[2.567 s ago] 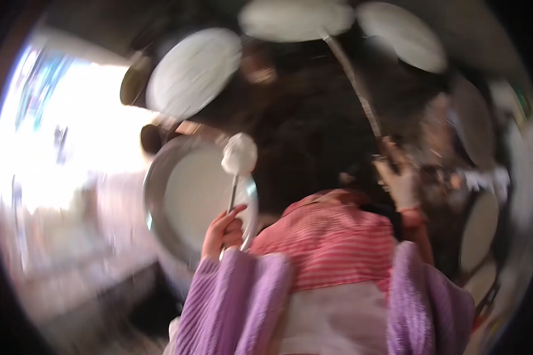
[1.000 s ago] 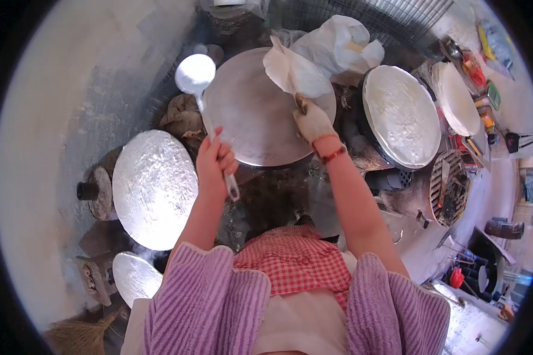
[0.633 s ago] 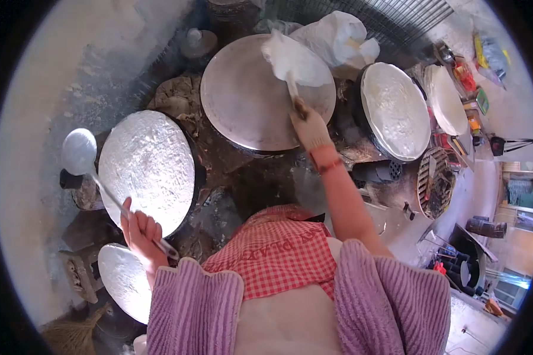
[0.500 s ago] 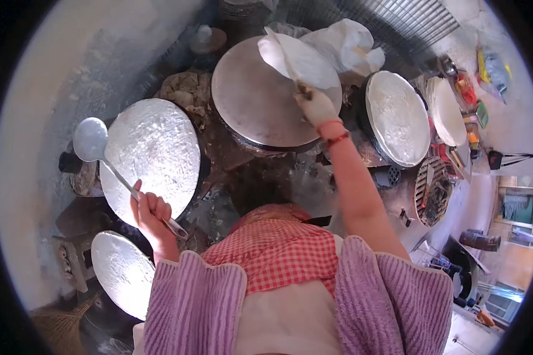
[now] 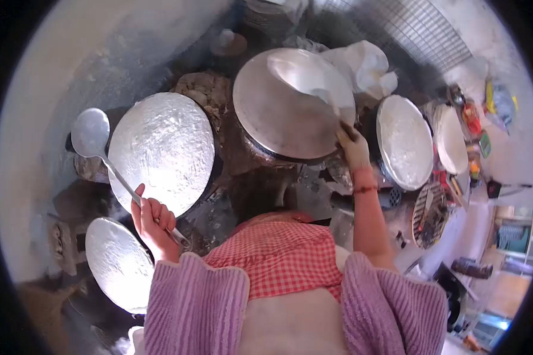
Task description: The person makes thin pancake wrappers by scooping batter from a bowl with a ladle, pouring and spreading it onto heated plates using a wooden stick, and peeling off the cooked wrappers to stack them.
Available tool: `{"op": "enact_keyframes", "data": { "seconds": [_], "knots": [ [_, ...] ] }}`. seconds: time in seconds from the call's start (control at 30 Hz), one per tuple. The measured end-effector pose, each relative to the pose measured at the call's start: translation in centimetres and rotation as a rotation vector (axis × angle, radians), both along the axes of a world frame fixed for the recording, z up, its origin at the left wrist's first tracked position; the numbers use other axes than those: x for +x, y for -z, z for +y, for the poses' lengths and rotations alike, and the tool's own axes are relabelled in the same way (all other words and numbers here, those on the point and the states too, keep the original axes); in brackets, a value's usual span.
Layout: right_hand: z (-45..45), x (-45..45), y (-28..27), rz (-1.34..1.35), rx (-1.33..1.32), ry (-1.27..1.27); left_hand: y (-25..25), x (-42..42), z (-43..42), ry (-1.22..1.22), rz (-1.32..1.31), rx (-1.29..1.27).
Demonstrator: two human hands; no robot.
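My left hand (image 5: 154, 228) is closed round the handle of a metal ladle (image 5: 90, 133), whose bowl is raised beside the left griddle (image 5: 163, 148). That griddle is covered with a pale, shiny layer. My right hand (image 5: 353, 148), in a light glove with dark fingertips, is at the right edge of the middle griddle (image 5: 284, 118). From its pinched fingers a thin white sheet (image 5: 302, 71) appears to stretch across the griddle's upper part; blur hides its exact outline. The rest of this griddle's surface is bare and grey-brown.
Pale layers also cover a right griddle (image 5: 404, 142) and a lower-left griddle (image 5: 118, 266). A crumpled white sheet (image 5: 370, 68) lies behind the middle griddle. Round white sheets (image 5: 450, 139) are stacked at the right, near a slatted basket (image 5: 429, 216). A wall (image 5: 47, 148) bounds the left.
My right hand has come toward me and to the right, down to the griddle's edge. The white sheet, raised before, now lies lower over the griddle. My left hand still holds the ladle.
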State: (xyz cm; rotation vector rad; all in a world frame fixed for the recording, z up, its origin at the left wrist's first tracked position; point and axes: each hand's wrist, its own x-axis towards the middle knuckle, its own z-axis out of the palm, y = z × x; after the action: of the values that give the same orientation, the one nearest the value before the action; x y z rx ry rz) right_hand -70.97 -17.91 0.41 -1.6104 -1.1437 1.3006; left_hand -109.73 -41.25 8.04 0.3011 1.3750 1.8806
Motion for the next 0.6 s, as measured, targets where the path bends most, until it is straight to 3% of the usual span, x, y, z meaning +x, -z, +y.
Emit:
{"op": "enact_keyframes", "data": {
  "seconds": [0.1,0.17,0.27,0.37,0.47,0.6],
  "knots": [
    [-0.5,-0.2,4.6,0.170,-0.072,0.063,0.0,1.3,-0.2,-0.014,0.053,0.010],
    [0.5,-5.0,1.6,0.134,-0.117,-0.038,0.2,2.4,0.1,-0.040,0.035,0.044],
    [0.6,-4.4,-1.6,0.049,-0.155,-0.279,-0.4,4.4,1.0,-0.087,-0.014,0.102],
    [0.0,1.5,-2.9,0.048,-0.096,-0.195,-1.1,5.9,1.4,-0.093,-0.019,0.126],
    [2.6,5.0,-0.1,0.212,-0.147,0.053,-0.8,8.1,1.7,-0.148,0.025,0.088],
    [4.1,0.0,1.0,0.090,-0.166,-0.357,-1.4,11.1,1.4,-0.133,-0.004,0.114]
  ]
}}
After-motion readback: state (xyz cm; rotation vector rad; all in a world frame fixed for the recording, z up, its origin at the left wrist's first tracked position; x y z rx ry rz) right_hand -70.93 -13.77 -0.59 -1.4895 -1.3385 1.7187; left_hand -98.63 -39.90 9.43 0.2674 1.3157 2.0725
